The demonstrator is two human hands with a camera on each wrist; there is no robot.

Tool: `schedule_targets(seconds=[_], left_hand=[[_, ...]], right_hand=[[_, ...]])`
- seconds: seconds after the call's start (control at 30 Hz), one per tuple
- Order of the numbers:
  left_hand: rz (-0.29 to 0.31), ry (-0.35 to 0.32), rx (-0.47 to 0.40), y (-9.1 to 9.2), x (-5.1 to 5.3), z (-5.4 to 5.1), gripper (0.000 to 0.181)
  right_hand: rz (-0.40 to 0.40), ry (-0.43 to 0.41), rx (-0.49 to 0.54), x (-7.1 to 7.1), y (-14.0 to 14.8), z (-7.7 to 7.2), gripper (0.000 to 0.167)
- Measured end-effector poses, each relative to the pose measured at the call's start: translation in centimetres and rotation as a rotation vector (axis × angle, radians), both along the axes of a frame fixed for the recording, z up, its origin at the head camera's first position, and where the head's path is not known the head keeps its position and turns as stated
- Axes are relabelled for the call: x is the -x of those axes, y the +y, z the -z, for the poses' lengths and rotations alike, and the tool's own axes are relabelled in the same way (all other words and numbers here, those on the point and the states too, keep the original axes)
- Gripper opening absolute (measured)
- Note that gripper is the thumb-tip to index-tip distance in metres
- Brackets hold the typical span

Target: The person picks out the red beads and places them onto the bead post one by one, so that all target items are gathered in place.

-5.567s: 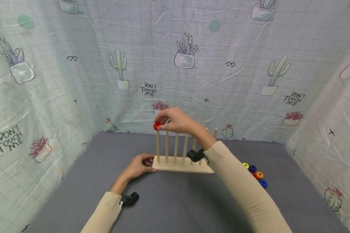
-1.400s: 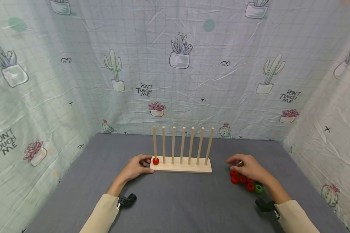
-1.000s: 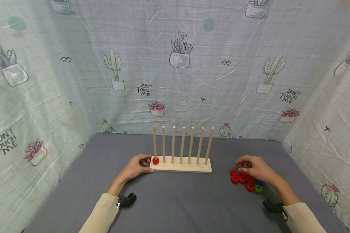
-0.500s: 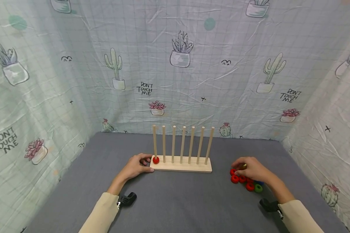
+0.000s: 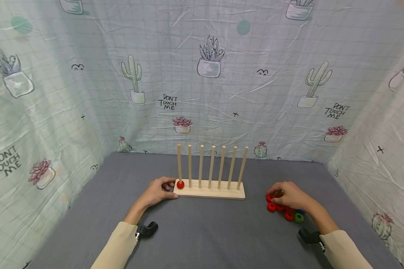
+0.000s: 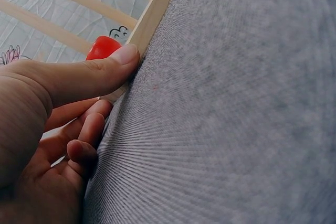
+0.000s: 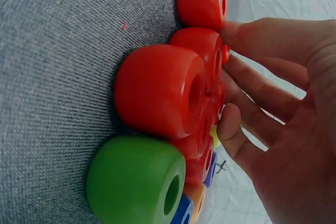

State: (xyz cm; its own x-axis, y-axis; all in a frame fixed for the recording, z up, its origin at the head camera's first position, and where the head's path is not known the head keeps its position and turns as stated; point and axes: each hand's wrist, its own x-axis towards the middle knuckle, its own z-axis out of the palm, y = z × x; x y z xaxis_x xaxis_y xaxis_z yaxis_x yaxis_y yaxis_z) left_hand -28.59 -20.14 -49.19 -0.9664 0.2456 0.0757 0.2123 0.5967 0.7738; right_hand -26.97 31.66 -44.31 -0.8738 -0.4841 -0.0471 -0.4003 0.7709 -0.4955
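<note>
A wooden peg stand (image 5: 210, 193) with several upright pegs stands mid-table, a red ring (image 5: 180, 185) at the foot of its leftmost peg. My left hand (image 5: 157, 192) grips the stand's left end, its thumb on the front edge; the left wrist view shows that thumb pressed on the wood and the other fingers bent behind it. To the right, my right hand (image 5: 291, 195) is over a cluster of red beads (image 5: 271, 207). In the right wrist view its thumb tip reaches the red beads (image 7: 163, 90), fingers spread and loosely bent. The hand partly covers the cluster in the head view.
A green bead (image 5: 299, 218) lies at the cluster's near right side, with a blue bead (image 5: 301, 211) beside it. Yellow, purple and orange beads (image 7: 195, 201) show farther along in the right wrist view. A patterned curtain (image 5: 235, 93) hangs behind the grey table (image 5: 202, 231).
Since the oldest frame, the red ring has gone from the leftmost peg's top to its foot. The right hand moved to the bead cluster and shifted slightly there. The left hand stayed put.
</note>
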Motion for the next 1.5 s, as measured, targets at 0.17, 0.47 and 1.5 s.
schedule_targets(seconds=[0.17,0.47,1.5], left_hand=[[-0.001,0.002,0.001,0.1,0.0,0.0,0.068],[-0.004,0.001,0.003,0.1,0.0,-0.1,0.068],[-0.004,0.001,-0.004,0.0,0.1,0.3,0.068]], right_hand=[[-0.006,0.018,-0.004,0.0,0.0,-0.1,0.022],[-0.019,0.075,-0.019,0.0,-0.1,-0.4,0.023],[-0.086,0.130,0.019,0.4,-3.6,-4.2,0.022]])
